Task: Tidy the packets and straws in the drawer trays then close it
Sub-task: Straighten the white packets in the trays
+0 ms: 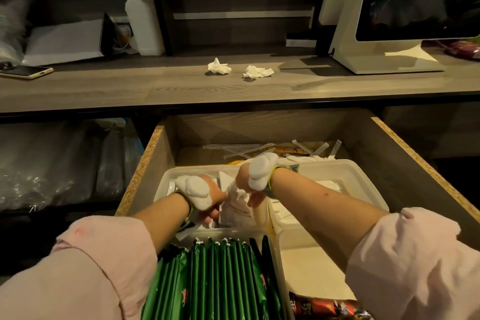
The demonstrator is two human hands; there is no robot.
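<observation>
Head view: a bundle of pale packets (237,204) is gripped between both hands in the far-left tray (166,176) of the open drawer (405,153), standing on edge with its long axis running from 6 toward 12 o'clock. The left hand (205,195) is closed on the bundle from 9 o'clock, the right hand (250,179) clenched on its top edge from 1 o'clock; both touch it, so neither is nearer. Loose wrapped straws (233,149) lie scattered at 12 o'clock beyond the trays, crosswise to the bundle. Green packets (220,275) are filed upright at 6 o'clock. Squaring the bundle is judged the step in hand; the straws are judged to be left for a later reach.
</observation>
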